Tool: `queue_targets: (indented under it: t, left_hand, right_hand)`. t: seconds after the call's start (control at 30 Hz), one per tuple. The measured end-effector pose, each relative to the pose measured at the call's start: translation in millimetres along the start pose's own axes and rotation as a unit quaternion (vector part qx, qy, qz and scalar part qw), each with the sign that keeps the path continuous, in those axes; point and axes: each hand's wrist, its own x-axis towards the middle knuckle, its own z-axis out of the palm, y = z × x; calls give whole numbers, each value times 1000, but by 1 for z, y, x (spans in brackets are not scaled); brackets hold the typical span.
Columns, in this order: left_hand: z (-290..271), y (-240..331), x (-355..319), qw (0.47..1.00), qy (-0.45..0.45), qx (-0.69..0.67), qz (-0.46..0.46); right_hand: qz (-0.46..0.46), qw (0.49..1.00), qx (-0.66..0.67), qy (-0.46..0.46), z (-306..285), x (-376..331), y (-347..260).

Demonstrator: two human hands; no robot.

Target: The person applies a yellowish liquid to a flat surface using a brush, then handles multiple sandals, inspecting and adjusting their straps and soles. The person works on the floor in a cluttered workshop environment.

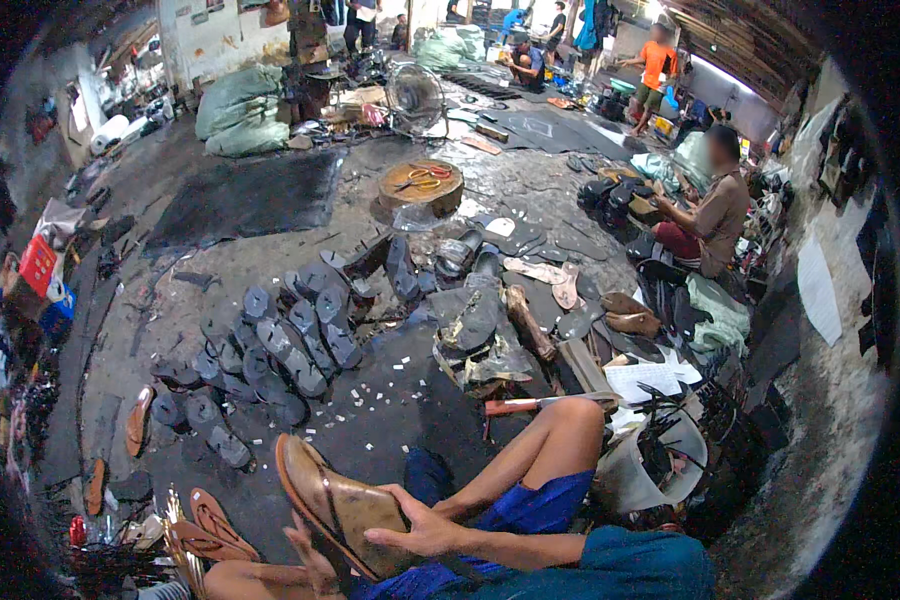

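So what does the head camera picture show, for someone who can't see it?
Two bare hands, right hand on top and left hand beneath, hold a brown leather sandal. Beyond lie rows of dark grey rubber soles on a littered workshop floor.

Brown leather sandal (335, 505): 1 piece, sole side up, tilted diagonally, toe end toward upper left, heel end lower right, strap visible at edge, above lap, lower centre.

Dim, soft, fisheye-warped; daylight glares top right
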Motion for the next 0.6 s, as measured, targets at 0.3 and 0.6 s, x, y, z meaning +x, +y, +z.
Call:
queue_targets:
  t: [0.3,0.6]
  left_hand:
    - [11,-14,15,998,43,-40,37]
    - [20,-11,17,997,42,-23,58]
  right_hand:
    - [-26,998,-56,11,-2,-5,19]
    - [-30,998,-41,24,5,-1,14]
